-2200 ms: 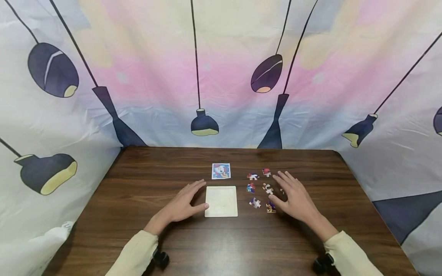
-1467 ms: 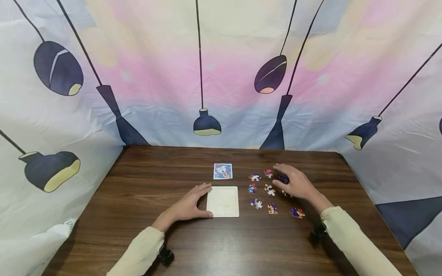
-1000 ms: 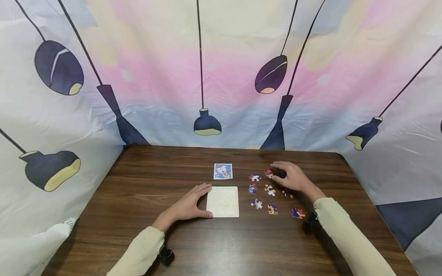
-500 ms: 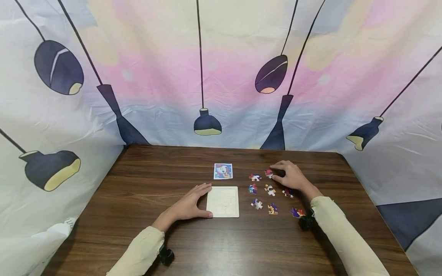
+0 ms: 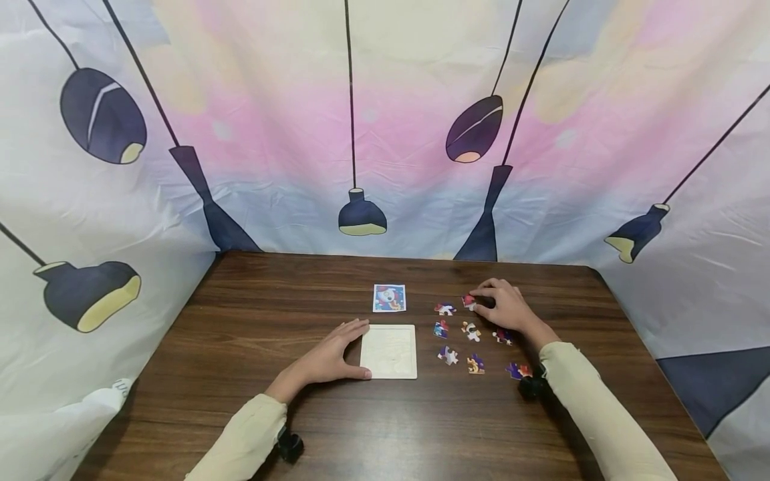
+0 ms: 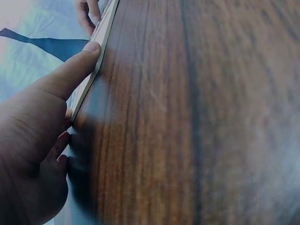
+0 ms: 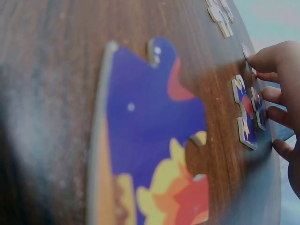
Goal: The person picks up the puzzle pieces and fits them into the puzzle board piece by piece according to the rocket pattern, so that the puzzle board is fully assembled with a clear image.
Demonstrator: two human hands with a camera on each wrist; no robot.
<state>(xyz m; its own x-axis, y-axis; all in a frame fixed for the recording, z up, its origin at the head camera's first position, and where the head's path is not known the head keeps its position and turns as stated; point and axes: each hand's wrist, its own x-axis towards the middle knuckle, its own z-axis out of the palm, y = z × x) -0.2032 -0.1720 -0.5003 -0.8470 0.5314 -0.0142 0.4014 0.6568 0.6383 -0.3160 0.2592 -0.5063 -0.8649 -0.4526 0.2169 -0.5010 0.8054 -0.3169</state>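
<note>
My left hand holds the left side of a pale square wooden puzzle tray, thumb at its near corner and fingers at its far corner. In the left wrist view, the thumb lies against the tray's thin edge. Over to the right, my right hand pinches a small red and white jigsaw piece between thumb and index finger, low at the table. Several other jigsaw pieces lie loose around it, among them a white-orange one and a blue-red one under the right wrist.
A small square picture card lies beyond the tray. Loose pieces, such as a purple-yellow one and a white one, sit between tray and right arm. A printed curtain hangs behind the brown wooden table.
My right hand has moved left and inward to the red jigsaw piece, uncovering pieces nearer me. My left hand has settled onto the tray's left side, then stays still.
</note>
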